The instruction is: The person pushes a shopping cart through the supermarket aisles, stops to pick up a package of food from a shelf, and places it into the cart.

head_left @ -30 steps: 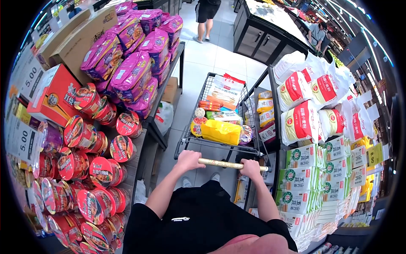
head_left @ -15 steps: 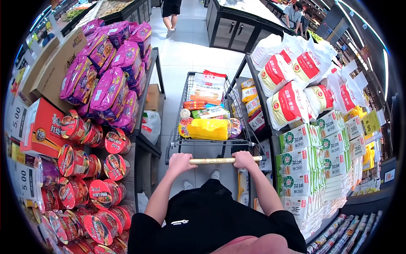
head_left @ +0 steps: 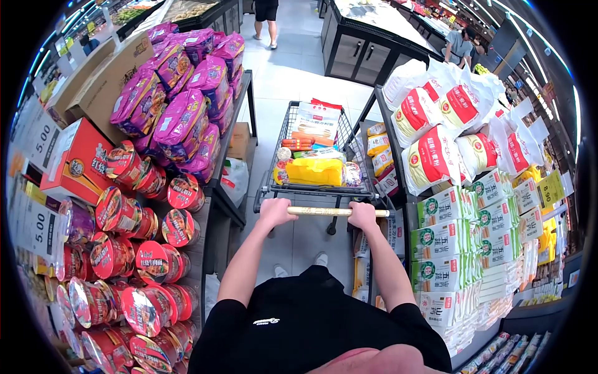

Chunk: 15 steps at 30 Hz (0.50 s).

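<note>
Shopping cart handle (head_left: 330,212) is gripped at its ends, left hand (head_left: 275,212) and right hand (head_left: 363,216) clamped around it.

Noodle bowls (head_left: 140,249) are crowding us on the left, flour bags (head_left: 433,156) are bulging in on the right, our cart (head_left: 319,189) is filling the gap; floor (head_left: 299,75) beyond is lying open.
</note>
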### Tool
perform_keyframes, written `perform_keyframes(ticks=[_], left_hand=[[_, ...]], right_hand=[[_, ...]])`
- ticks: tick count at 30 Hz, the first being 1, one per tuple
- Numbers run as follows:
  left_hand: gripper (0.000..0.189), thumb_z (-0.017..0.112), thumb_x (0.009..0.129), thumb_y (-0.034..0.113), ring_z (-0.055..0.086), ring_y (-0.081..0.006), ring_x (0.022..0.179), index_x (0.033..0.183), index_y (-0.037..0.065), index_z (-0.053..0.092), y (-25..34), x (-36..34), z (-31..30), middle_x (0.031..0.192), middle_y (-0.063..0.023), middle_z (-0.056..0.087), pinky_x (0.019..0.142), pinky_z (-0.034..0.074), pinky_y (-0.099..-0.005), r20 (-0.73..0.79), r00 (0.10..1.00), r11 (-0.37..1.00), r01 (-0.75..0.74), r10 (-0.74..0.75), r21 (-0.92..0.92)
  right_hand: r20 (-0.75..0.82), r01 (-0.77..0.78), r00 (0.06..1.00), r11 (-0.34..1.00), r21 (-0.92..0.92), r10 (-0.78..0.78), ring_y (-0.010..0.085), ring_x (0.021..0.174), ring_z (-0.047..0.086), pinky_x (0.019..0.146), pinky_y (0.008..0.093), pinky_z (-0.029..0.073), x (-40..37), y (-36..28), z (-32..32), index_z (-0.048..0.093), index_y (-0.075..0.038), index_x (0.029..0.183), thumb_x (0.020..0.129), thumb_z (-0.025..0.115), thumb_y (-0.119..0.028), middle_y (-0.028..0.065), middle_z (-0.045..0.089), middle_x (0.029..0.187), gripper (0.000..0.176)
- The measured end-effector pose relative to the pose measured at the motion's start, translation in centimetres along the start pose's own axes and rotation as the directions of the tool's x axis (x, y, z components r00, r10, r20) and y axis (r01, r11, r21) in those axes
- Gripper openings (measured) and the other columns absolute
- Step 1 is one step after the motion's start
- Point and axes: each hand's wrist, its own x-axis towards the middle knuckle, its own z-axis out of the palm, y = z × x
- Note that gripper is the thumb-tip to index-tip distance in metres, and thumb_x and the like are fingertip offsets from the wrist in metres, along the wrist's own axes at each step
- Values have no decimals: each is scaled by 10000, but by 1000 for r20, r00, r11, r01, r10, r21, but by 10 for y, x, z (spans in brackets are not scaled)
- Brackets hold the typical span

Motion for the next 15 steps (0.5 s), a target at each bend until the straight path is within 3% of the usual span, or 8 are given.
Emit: perform_keyframes(ticks=[8,12,15], left_hand=[[409,774,692,505,697,-294,783,837,128,708,1,-14,9,797,-93,716,714,542,-428,-18,1000,1000,0,-1,-19],[387,751,717,488,696,-302,764,834,122,697,10,-32,10,758,-96,704,699,540,-434,-3,1000,1000,-5,5,-16],[363,746,717,468,693,-306,742,822,124,695,13,-47,16,730,-96,695,679,536,-440,-30,999,999,-19,17,-50]], right_hand=[[7,4,1000,1000,6,-4,326,789,693,738,450,540,-9,1,2,719,-127,870,694,663,-159,130,712,798,188],[213,-14,977,1000,-17,17,320,868,705,793,437,557,-18,-1,-13,745,-149,954,698,664,-199,140,730,890,273],[524,3,852,1000,-28,12,311,947,699,858,421,557,-19,-3,-25,749,-188,1043,706,719,-312,127,731,998,360]])
